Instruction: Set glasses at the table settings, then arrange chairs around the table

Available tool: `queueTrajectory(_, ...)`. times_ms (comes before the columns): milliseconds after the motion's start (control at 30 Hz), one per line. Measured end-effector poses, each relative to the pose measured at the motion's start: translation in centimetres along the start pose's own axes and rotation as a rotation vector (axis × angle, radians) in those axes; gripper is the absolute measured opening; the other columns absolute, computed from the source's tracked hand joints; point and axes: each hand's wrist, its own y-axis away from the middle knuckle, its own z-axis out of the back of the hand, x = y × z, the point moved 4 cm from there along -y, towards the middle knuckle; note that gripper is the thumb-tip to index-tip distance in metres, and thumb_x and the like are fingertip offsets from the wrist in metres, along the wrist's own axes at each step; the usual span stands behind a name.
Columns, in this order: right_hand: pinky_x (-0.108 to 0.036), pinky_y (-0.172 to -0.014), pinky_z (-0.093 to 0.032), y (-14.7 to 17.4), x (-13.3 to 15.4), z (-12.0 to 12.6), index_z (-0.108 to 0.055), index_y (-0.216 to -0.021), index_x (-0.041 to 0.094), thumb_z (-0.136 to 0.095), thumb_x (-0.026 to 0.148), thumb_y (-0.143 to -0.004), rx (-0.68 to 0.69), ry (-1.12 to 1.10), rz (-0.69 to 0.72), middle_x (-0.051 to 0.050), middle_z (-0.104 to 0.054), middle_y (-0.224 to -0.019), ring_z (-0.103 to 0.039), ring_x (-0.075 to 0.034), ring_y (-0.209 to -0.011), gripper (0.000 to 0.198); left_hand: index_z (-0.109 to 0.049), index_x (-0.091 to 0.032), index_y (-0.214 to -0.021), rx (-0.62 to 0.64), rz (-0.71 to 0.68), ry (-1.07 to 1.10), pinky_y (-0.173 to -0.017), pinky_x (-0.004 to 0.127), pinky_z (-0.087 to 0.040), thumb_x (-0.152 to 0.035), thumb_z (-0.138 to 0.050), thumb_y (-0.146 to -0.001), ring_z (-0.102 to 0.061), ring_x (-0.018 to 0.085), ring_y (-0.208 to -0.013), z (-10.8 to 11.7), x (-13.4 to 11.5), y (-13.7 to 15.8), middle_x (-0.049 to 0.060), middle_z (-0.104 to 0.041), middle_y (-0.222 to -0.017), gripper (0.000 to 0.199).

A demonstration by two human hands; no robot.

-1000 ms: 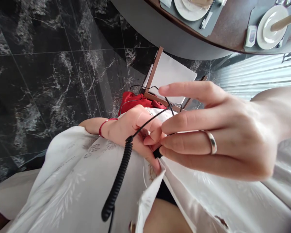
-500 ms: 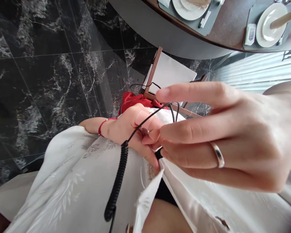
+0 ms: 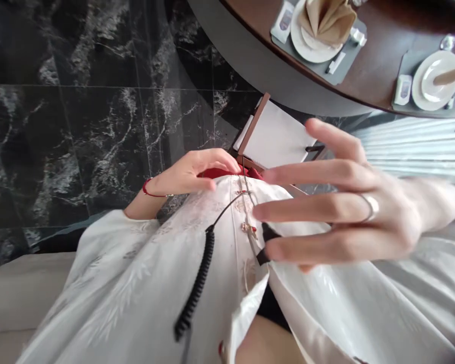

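While the left hand (image 3: 187, 173) curves loosely, empty, the right hand (image 3: 367, 215) fans wide near the cord (image 3: 199, 280), gripping nothing visible.

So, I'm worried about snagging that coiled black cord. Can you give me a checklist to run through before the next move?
1. Left hand free: ok; nothing visible in it, fingers loosely bent.
2. Coiled black cord clear of both hands: ok; the coil hangs apart from them.
3. Right hand off the black piece: cannot tell; its spread, blurred fingers overlap it.
4. Thin lead free along its whole run: cannot tell; its far end is unclear.
5. White garment closed at the slit: not ok; the edges stand apart.
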Motion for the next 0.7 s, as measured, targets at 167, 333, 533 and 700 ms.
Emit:
queueTrajectory(167,-0.060,-0.125,-0.036,5.1,-3.3,-2.5,-0.062,-0.134,0.025,-0.066,0.046,-0.096,-0.180,-0.156,-0.268,-0.004,-0.067,-0.127,-0.055,-0.029,-0.134,0.044,-0.058,-0.016,-0.134,-0.129,0.432,-0.200,-0.110,0.048,-0.051,-0.062,-0.063,-0.086,-0.062,0.027,-0.125,0.6,10.9,7.3,0.014,-0.064,-0.137,0.066)
queueTrajectory(333,-0.059,-0.107,-0.050,7.6,-5.4,-7.4,-0.064,-0.136,0.034,-0.070,0.026,-0.094,-0.338,-0.393,-0.541,-0.004,-0.072,-0.116,-0.062,-0.031,-0.123,0.043,-0.056,-0.018,-0.139,-0.294,0.513,-0.149,-0.114,0.046,-0.048,-0.053,-0.047,-0.096,-0.060,0.024,-0.129,-4.3,15.5,13.1,0.013,-0.062,-0.142,0.057)
queueTrajectory(533,-0.057,-0.100,-0.052,8.2,-6.1,-9.0,-0.072,-0.124,0.033,-0.069,0.016,-0.091,-0.413,-0.556,-0.683,-0.005,-0.073,-0.109,-0.066,-0.031,-0.115,0.038,-0.058,-0.019,-0.133,-0.355,0.203,-0.247,-0.111,0.045,-0.048,-0.043,-0.061,-0.091,-0.060,0.024,-0.123,-5.8,14.5,12.6,0.013,-0.063,-0.132,0.049)
queueTrajectory(700,-0.056,-0.106,-0.051,8.2,-5.6,-9.1,-0.074,-0.121,0.032,-0.067,0.016,-0.092,-0.419,-0.608,-0.702,-0.004,-0.074,-0.107,-0.069,-0.026,-0.103,0.034,-0.055,-0.019,-0.134,-0.535,0.094,-0.357,-0.107,0.045,-0.051,-0.044,-0.053,-0.096,-0.060,0.022,-0.119,-7.1,18.8,12.8,0.012,-0.064,-0.126,0.046)
